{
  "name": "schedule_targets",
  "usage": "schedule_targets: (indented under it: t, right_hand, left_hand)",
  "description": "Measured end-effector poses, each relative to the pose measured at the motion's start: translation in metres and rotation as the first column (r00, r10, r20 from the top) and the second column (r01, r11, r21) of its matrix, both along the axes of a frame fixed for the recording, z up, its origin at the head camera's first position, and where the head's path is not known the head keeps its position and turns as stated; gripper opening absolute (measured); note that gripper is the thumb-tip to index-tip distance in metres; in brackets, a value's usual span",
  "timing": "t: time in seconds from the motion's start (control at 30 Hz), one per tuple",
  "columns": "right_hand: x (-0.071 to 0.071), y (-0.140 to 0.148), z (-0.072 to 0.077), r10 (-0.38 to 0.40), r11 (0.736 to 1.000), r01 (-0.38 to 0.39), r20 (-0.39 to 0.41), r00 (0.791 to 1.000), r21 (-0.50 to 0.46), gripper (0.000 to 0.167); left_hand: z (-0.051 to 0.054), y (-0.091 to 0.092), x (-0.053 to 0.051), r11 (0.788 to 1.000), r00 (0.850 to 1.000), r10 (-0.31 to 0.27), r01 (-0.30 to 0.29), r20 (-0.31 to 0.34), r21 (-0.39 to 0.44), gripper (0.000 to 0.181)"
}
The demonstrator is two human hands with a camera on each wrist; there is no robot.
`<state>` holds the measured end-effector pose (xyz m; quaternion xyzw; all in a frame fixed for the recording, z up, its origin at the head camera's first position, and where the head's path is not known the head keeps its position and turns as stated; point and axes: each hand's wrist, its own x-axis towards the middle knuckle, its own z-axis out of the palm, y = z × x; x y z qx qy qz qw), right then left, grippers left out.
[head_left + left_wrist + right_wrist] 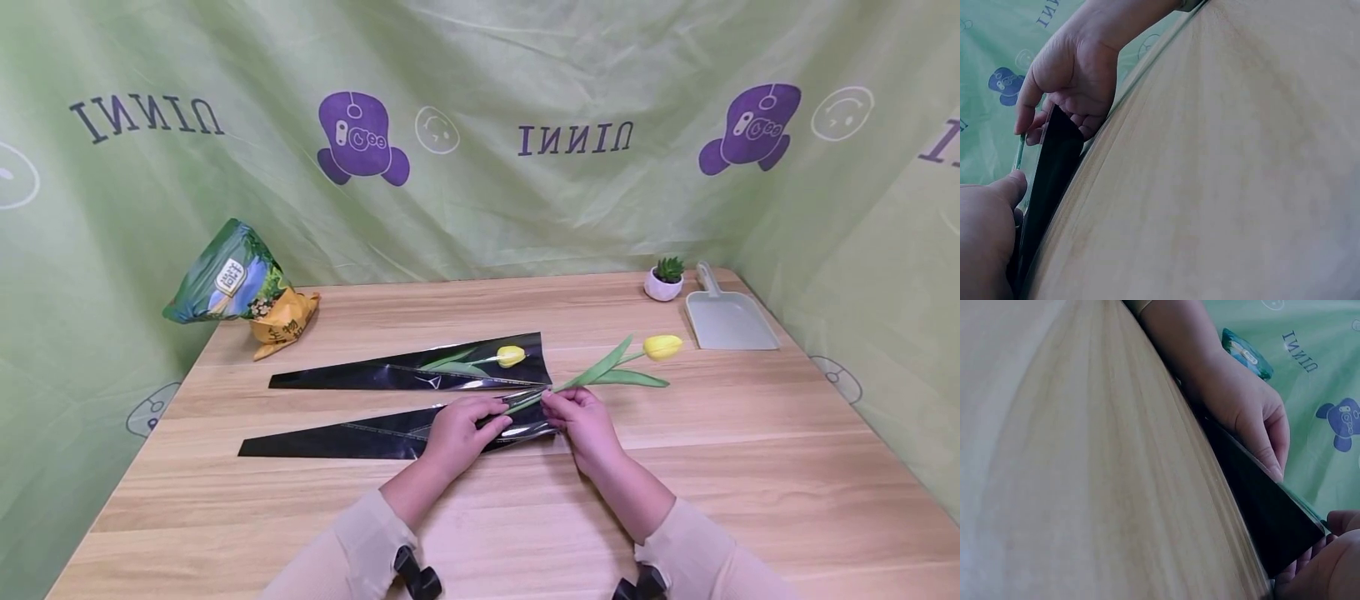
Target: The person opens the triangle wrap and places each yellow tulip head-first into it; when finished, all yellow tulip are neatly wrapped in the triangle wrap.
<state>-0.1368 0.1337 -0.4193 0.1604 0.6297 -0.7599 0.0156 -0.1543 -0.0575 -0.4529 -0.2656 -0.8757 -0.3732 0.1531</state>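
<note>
A yellow tulip (600,369) slants across the mouth of the nearer black flower sleeve (330,439), its bloom and leaves outside to the right. My left hand (463,432) pinches the lower stem over the sleeve with thumb and fingers. Closer to the leaves, my right hand (588,423) pinches the stem between thumb and forefinger. In the right wrist view, the other fingers of the right hand (1329,562) are by the sleeve's open edge (1266,506). The stem's lower end is hidden. Behind lies a second black sleeve (360,377) with a yellow tulip (511,357) inside.
At the back left, a green and blue bag (240,271) leans above an orange bag (283,321). A small potted succulent (664,283) and a grey dustpan (731,321) are at the back right. A green printed curtain (480,208) borders the wooden table (480,542).
</note>
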Motion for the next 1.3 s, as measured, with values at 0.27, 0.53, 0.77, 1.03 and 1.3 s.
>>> schedule_targets:
  t: [0.27, 0.53, 0.77, 1.03, 1.3]
  right_hand:
    - [0.003, 0.001, 0.0, 0.016, 1.0, -0.016, -0.004, 1.0, 0.023, 0.014]
    - [0.004, 0.006, 0.0, 0.036, 0.998, -0.036, 0.014, 0.999, 0.058, 0.018]
    - [0.012, 0.015, 0.004, 0.054, 0.993, -0.055, 0.009, 0.998, 0.101, 0.038]
    - [0.02, 0.034, 0.008, 0.041, 0.996, -0.042, 0.02, 0.999, 0.083, 0.032]
    - [0.024, 0.057, 0.017, -0.09, 0.996, 0.09, 0.028, 0.996, 0.013, 0.027]
  left_hand:
    - [0.003, 0.0, 0.001, 1.0, 1.0, 0.005, -0.005, -0.004, -0.026, 0.015]
    - [0.003, 0.0, 0.002, 1.0, 1.0, 0.014, -0.015, -0.019, -0.023, 0.012]
    - [0.003, 0.0, 0.002, 0.999, 1.0, 0.019, -0.019, -0.017, -0.026, 0.011]
    - [0.002, 0.0, 0.002, 1.0, 1.0, 0.018, -0.018, -0.02, -0.025, 0.01]
    - [0.003, 0.0, 0.002, 1.0, 1.0, 0.016, -0.017, -0.019, -0.024, 0.009]
